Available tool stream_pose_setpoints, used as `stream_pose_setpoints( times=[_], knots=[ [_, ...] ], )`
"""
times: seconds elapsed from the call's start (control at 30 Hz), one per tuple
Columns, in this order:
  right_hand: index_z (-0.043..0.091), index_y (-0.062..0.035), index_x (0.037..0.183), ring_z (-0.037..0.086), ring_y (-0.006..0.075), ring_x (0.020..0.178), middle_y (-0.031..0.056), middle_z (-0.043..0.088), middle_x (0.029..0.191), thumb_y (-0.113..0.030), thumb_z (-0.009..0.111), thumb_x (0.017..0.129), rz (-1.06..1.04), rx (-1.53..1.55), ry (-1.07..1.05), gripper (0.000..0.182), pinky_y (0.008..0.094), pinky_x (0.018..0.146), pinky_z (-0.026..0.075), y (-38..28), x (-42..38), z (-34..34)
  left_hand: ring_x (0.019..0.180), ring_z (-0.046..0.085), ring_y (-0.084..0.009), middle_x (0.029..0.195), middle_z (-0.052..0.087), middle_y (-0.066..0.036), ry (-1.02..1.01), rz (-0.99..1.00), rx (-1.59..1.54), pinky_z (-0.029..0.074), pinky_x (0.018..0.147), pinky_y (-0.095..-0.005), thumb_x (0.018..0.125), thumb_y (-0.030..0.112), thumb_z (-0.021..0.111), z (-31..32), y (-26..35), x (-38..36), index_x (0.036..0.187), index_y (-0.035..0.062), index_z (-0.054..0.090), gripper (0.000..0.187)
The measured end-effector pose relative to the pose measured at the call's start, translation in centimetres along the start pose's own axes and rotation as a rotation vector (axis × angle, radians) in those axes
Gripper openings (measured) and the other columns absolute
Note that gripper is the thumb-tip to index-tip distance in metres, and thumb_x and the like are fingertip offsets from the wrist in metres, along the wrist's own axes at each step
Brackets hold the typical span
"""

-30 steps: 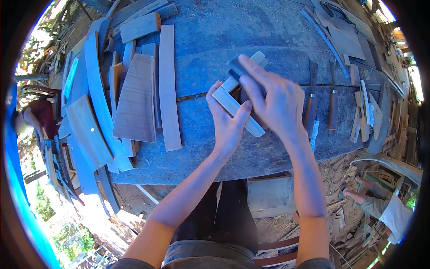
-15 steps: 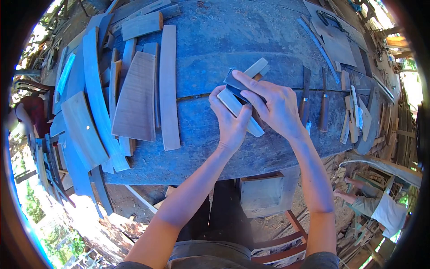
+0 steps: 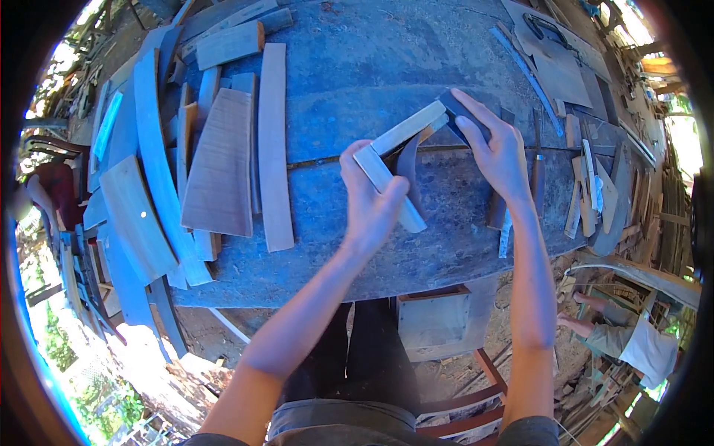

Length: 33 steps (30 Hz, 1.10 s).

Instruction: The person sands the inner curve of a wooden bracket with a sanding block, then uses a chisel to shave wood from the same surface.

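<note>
My left hand [image 3: 372, 199] grips an angled wooden piece [image 3: 407, 128] made of pale bars that meet at a corner near my fingers. One bar slants up to the right, the other down to the right. A dark curved strip [image 3: 407, 175] shows between the bars. My right hand [image 3: 497, 152] is closed on a dark flat block [image 3: 462, 119], with fingers along its upper side. The block lies at the upper right end of the wooden piece; whether it touches is unclear.
Wooden boards [image 3: 221, 163] lie on the left of the blue-stained table [image 3: 357, 67]. At the right are a handled tool [image 3: 538, 186], thin wood pieces [image 3: 587, 186], a metal strip [image 3: 528, 80] and a clamp [image 3: 545, 28]. Another person [image 3: 643, 349] is at the lower right.
My right hand has moved right with the dark block, from the corner by my left fingers to the far end. The wooden piece has turned slightly in my left hand.
</note>
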State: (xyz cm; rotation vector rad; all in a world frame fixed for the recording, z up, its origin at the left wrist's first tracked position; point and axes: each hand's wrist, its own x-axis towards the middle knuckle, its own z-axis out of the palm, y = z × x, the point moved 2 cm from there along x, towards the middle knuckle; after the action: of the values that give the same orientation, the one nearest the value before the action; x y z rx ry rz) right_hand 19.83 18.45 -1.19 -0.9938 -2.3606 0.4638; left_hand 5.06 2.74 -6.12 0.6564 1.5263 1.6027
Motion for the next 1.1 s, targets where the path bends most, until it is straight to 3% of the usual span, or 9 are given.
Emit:
stream_pose_setpoints(
  times=[0.2, 0.3, 0.4, 0.5, 0.57, 0.8, 0.9, 0.97, 1.1],
  knots=[
    [0.060, -0.0078, 0.136, 0.056, 0.0159, 0.121, 0.0071, 0.064, 0.130, -0.024, 0.062, 0.098, 0.665, 0.624, 0.091, 0.041, 0.0309, 0.104, 0.042, -1.0, -5.0, -1.0, 0.110, 0.058, -0.0248, 0.118, 0.059, -0.019, -0.665, -0.103, 0.737, 0.048, 0.094, -0.0365, 0.080, 0.013, 0.063, -4.1, 8.1, 6.3, 0.149, 0.0020, 0.034, 0.076],
    [0.058, -0.0078, 0.138, 0.059, 0.0148, 0.116, 0.0081, 0.062, 0.132, -0.022, 0.062, 0.098, 0.445, 0.682, 0.042, 0.042, 0.0271, 0.095, 0.046, -2.5, -7.3, 1.1, 0.101, 0.064, -0.0256, 0.106, 0.065, -0.017, -1.008, 0.046, 1.017, 0.052, 0.087, -0.0361, 0.084, 0.008, 0.061, -3.6, 10.1, 8.2, 0.144, 0.0029, 0.047, 0.062],
    [0.056, -0.0081, 0.139, 0.059, 0.0139, 0.113, 0.0093, 0.061, 0.132, -0.020, 0.064, 0.098, 0.388, 0.796, 0.023, 0.044, 0.0255, 0.090, 0.049, -5.1, -8.2, 2.2, 0.089, 0.068, -0.0261, 0.101, 0.068, -0.018, -0.975, 0.413, 1.144, 0.055, 0.078, -0.0357, 0.087, 0.004, 0.062, -3.9, 9.5, 8.2, 0.137, 0.0037, 0.057, 0.050],
    [0.056, -0.0080, 0.139, 0.060, 0.0134, 0.111, 0.0105, 0.062, 0.131, -0.018, 0.064, 0.097, 0.394, 0.797, 0.044, 0.044, 0.0261, 0.087, 0.051, -6.2, -8.6, 2.5, 0.109, 0.064, -0.0287, 0.118, 0.066, -0.019, -0.747, 0.433, 1.172, 0.052, 0.092, -0.0381, 0.085, 0.004, 0.065, -6.4, 8.6, 7.0, 0.130, 0.0049, 0.063, 0.045],
    [0.056, -0.0078, 0.139, 0.061, 0.0133, 0.109, 0.0111, 0.063, 0.131, -0.017, 0.064, 0.097, 0.443, 0.791, 0.039, 0.043, 0.0271, 0.087, 0.052, -7.0, -8.5, 2.5, 0.131, 0.051, -0.0295, 0.137, 0.056, -0.019, -0.448, 0.909, 1.407, 0.039, 0.111, -0.0406, 0.087, 0.011, 0.068, -8.1, 8.5, 6.1, 0.136, 0.0055, 0.057, 0.051],
    [0.060, -0.0138, 0.136, 0.064, 0.0169, 0.060, 0.0089, 0.071, 0.082, -0.014, 0.069, 0.090, 0.080, 0.444, 0.090, 0.047, 0.0279, 0.058, 0.050, -11.4, -8.3, 4.0, 0.148, 0.024, -0.0275, 0.157, 0.031, -0.018, 0.391, 0.160, 0.085, 0.019, 0.121, -0.0408, 0.097, 0.033, 0.062, -6.5, 1.8, -3.0, 0.151, 0.0065, 0.036, 0.066],
    [0.061, -0.0168, 0.136, 0.056, 0.0169, 0.050, 0.0033, 0.062, 0.067, -0.017, 0.071, 0.088, 0.017, 0.187, -0.051, 0.049, 0.0282, 0.051, 0.045, -12.3, -8.5, 4.1, 0.144, 0.030, -0.0253, 0.151, 0.037, -0.016, 0.570, 0.052, -0.215, 0.026, 0.116, -0.0390, 0.100, 0.036, 0.057, -5.8, 0.6, 1.1, 0.146, 0.0058, 0.042, 0.058],
    [0.061, -0.0189, 0.136, 0.048, 0.0150, 0.045, 0.0008, 0.055, 0.060, -0.022, 0.072, 0.088, 0.016, 0.106, -0.014, 0.049, 0.0286, 0.046, 0.041, -12.6, -8.6, 4.3, 0.112, 0.054, -0.0183, 0.120, 0.056, -0.009, 0.358, 0.053, -0.361, 0.041, 0.097, -0.0325, 0.101, 0.036, 0.053, -6.2, 0.6, 4.4, 0.123, 0.0052, 0.059, 0.038],
    [0.061, -0.0193, 0.136, 0.051, 0.0169, 0.045, 0.0013, 0.056, 0.060, -0.022, 0.070, 0.090, 0.012, 0.028, -0.019, 0.047, 0.0303, 0.045, 0.042, -12.5, -8.3, 4.7, 0.067, 0.047, -0.0062, 0.073, 0.054, 0.002, 0.314, 0.312, -0.176, 0.038, 0.063, -0.0244, 0.102, 0.031, 0.052, -5.3, 0.0, 6.7, 0.080, 0.0059, 0.064, 0.036]
  ],
)
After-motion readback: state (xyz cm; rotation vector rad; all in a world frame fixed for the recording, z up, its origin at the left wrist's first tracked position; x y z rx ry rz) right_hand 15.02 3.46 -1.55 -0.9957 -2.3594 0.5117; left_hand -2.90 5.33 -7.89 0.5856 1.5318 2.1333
